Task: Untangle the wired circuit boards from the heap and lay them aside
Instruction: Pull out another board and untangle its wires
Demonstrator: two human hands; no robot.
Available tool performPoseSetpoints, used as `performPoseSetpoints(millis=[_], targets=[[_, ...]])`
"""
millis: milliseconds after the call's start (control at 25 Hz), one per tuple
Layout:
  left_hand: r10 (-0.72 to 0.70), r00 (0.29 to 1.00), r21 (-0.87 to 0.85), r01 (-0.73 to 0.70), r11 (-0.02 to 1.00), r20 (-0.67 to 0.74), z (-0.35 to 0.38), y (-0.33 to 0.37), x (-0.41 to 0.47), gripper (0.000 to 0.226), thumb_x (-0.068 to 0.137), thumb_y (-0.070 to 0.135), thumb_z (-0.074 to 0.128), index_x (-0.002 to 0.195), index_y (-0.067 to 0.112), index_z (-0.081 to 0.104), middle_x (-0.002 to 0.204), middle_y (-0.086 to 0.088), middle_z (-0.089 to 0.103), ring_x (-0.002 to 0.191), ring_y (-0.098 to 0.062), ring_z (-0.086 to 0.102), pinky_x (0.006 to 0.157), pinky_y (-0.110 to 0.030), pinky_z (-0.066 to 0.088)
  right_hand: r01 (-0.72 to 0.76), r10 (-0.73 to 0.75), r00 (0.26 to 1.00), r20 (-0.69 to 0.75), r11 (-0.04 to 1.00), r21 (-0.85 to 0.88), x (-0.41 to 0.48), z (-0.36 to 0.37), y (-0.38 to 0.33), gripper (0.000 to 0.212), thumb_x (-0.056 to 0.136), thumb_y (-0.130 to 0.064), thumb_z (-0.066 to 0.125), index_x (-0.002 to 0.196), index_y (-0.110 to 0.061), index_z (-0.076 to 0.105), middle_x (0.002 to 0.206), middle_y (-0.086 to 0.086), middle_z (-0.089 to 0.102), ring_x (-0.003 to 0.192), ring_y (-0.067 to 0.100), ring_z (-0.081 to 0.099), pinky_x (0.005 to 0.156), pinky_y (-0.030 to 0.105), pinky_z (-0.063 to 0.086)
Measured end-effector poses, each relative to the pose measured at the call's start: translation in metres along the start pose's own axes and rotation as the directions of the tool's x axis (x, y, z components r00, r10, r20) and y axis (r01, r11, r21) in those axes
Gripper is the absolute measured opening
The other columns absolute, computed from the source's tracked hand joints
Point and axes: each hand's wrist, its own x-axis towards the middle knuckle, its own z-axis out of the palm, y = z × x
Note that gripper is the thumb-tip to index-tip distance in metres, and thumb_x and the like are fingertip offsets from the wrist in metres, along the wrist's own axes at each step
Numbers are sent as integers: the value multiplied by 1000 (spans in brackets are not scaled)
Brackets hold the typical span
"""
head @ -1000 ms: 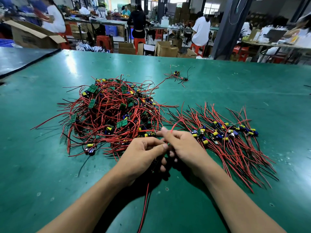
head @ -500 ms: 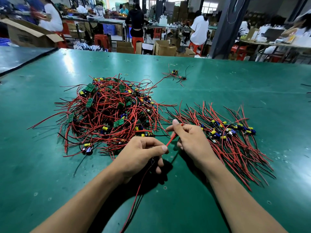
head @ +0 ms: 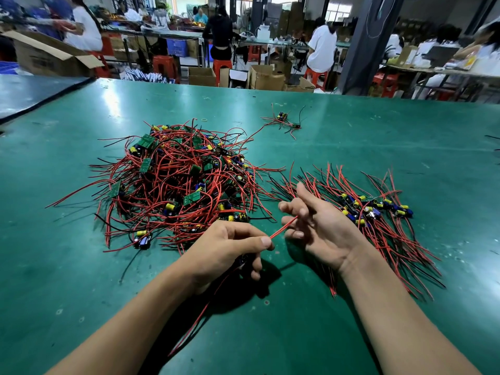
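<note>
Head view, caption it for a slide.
Left hand pinches a red wire reaching the right hand, between heap and sorted boards.

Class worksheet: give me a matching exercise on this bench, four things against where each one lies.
1 tangled heap
2 sorted boards
3 stray board
4 red wire

A pinched by the left hand
B alone, far across the table
C piled, on the left
D in a row, on the right

Pairs: 1-C, 2-D, 3-B, 4-A
</note>
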Motion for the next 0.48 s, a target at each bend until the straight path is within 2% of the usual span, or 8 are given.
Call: performPoseSetpoints(millis=[80, 160, 200, 280, 360, 480], targets=[[-3, 1000, -3, 3, 1000, 3, 0, 0, 0, 13, 87, 9, 67, 86, -3, 69, 57, -14, 58, 47, -22, 56, 50, -25, 51, -32, 32, 999, 5, 999, 2, 1, 0, 0, 63, 101, -48, 47, 46, -17, 44, 74, 0, 58, 52, 9, 38, 41, 19, 34], [-8, 1000, -12, 8, 1000, -18, 1, 0, 1, 14, 88, 9, 66, 89, -5, 68, 58, -14, 59, 47, -22, 57, 50, -25, 51, -25, 24, 999, -47, 999, -33, 2, 2, 1, 60, 96, -51, 52, 47, -17, 54, 73, 0, 60, 51, 9, 40, 41, 19, 35], [-12, 999, -29, 11, 1000, -36, 2, 0, 1, 16, 89, 9, 66, 91, -7, 66, 58, -14, 59, 48, -22, 57, 50, -25, 51, -12, 7, 997, -81, 998, -56, 2, 3, 2, 55, 90, -56, 55, 53, -16, 64, 72, 0, 60, 50, 9, 43, 41, 20, 36], [-19, 997, -88, 11, 996, -81, 4, -2, 4, 25, 92, 15, 62, 98, -9, 63, 61, -14, 61, 49, -22, 59, 49, -25, 51, 4, -16, 993, -114, 994, -105, 2, 5, 3, 59, 76, -68, 60, 83, -13, 79, 73, 0, 60, 52, 9, 48, 43, 21, 39], [-20, 991, -155, -2, 988, -135, 7, -1, 7, 36, 95, 26, 58, 105, -8, 62, 68, -15, 64, 52, -23, 60, 49, -26, 50, -1, -17, 994, -110, 986, -166, 2, 6, 5, 81, 63, -76, 65, 108, -9, 74, 80, 0, 62, 56, 9, 53, 45, 21, 44], [-32, 981, -236, -14, 972, -193, 6, 3, 10, 48, 95, 39, 55, 111, -6, 60, 77, -17, 67, 55, -25, 62, 49, -27, 50, -7, -17, 995, -98, 969, -249, 1, 10, 7, 94, 57, -78, 67, 119, -8, 66, 87, 0, 66, 59, 10, 58, 48, 21, 47]])
